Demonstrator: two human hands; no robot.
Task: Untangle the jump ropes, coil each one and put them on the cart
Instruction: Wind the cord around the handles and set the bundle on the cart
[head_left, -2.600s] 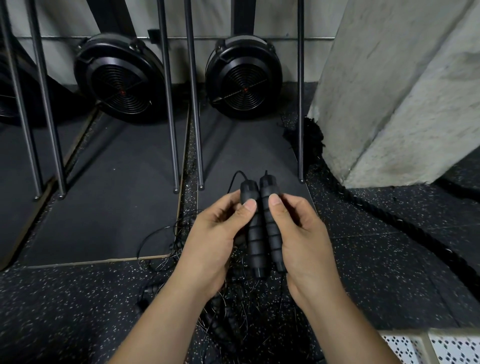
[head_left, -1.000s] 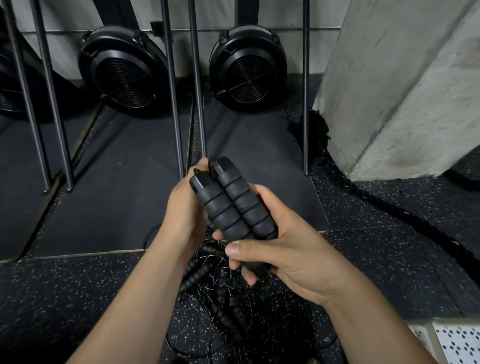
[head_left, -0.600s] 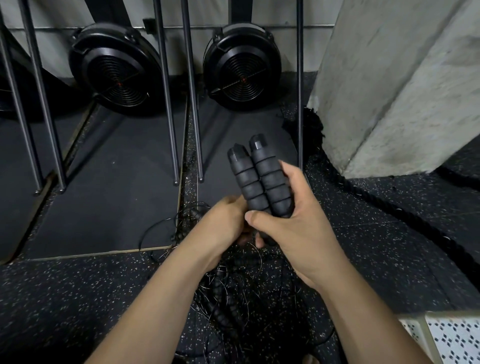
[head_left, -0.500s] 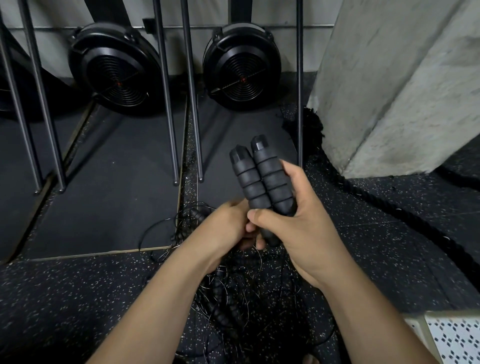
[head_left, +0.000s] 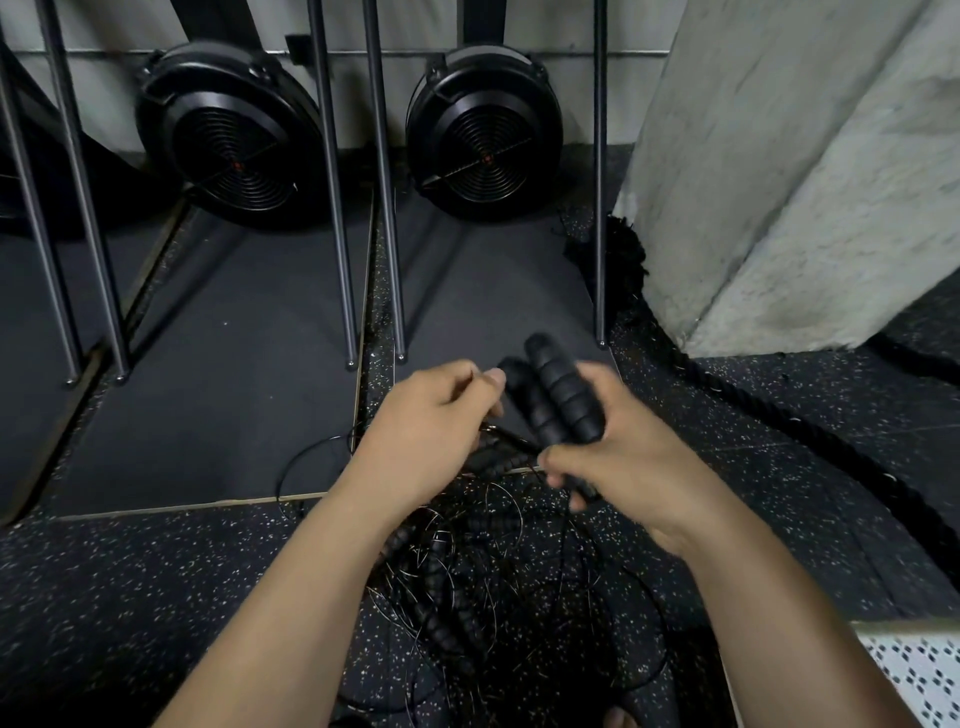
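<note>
Your right hand (head_left: 618, 457) clamps two jump-rope handles (head_left: 558, 400) above the tangle (head_left: 493, 582); your left hand (head_left: 431, 426) pinches a cord. Pulling hard could tighten the knots there.

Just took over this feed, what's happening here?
A person is sorting out tangled jump ropes on a gym floor. The right hand grips two black foam handles side by side; the left hand pinches a thin cord beside them. The remaining tangle of ropes lies on the floor below. Nothing looks coiled yet.
</note>
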